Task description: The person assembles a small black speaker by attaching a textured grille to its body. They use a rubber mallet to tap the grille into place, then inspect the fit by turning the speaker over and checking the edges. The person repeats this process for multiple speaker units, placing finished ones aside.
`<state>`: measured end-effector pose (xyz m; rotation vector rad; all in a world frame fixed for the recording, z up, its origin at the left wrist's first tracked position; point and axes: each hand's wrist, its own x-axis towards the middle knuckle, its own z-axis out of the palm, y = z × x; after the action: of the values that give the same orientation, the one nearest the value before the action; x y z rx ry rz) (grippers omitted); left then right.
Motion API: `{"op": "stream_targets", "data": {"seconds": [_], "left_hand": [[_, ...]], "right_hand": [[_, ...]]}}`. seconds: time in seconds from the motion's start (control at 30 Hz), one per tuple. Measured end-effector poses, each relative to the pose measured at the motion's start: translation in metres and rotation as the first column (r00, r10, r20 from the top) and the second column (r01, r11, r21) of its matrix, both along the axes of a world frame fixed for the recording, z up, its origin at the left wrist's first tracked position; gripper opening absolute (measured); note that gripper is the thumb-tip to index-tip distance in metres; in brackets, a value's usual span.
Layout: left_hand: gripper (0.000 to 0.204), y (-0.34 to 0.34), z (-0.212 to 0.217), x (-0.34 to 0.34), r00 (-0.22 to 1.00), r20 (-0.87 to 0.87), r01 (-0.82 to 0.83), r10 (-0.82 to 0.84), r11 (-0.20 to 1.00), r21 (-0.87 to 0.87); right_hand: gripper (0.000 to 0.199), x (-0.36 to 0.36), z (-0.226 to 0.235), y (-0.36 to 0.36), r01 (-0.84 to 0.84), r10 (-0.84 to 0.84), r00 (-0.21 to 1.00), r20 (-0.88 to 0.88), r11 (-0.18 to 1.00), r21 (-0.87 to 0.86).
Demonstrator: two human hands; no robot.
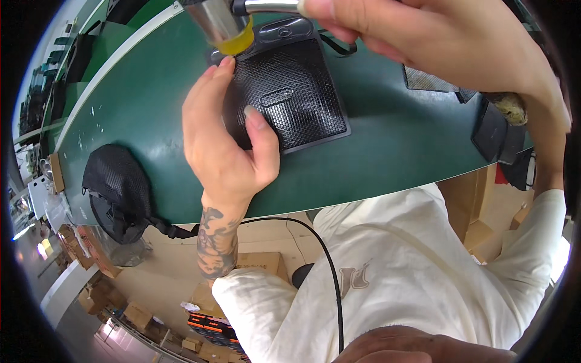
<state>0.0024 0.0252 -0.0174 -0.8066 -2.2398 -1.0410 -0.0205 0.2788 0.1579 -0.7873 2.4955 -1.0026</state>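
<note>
In my right hand [436, 45] is a mallet [223, 27] with a metal head, a yellow face and a shiny handle. Its yellow face is at the top left edge of a black textured pouch-like piece [308, 97], close above my left fingertips; whether it touches cannot be told. My left hand [227, 133] grips the left side of that piece, thumb on top and some fingers hidden. The piece lies on the green table, with a smooth dark strip [281, 33] along its far edge and a black strap loop [339, 45] at its far right.
A black mesh bag [118, 181] with a strap hangs partly over the green table's [151, 115] near left edge. To the right lie grey mesh pieces [426, 81] and dark flat pieces [496, 130]. A black cable [330, 260] runs before my shirt. Cardboard boxes [260, 264] stand below.
</note>
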Motion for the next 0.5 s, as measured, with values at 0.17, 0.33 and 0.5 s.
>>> {"op": "stream_targets", "data": {"seconds": [0.17, 0.33, 0.5], "left_hand": [[0.067, -0.003, -0.003, 0.011, 0.991, 0.130, 0.006, -0.021, 0.994, 0.110], [0.076, -0.005, -0.003, 0.018, 0.990, 0.133, -0.042, 0.040, 0.999, 0.006], [0.080, -0.004, 0.003, 0.015, 0.992, 0.118, -0.031, 0.037, 0.998, -0.045]], "right_hand": [[0.024, -0.003, 0.001, -0.011, -0.067, 0.067, 0.997, -0.031, 0.998, -0.016], [0.025, -0.014, -0.006, -0.015, -0.152, 0.152, 0.988, 0.017, 0.988, 0.007], [0.028, -0.007, 0.003, -0.025, 0.098, -0.107, 0.982, 0.152, 0.993, 0.068]]}}
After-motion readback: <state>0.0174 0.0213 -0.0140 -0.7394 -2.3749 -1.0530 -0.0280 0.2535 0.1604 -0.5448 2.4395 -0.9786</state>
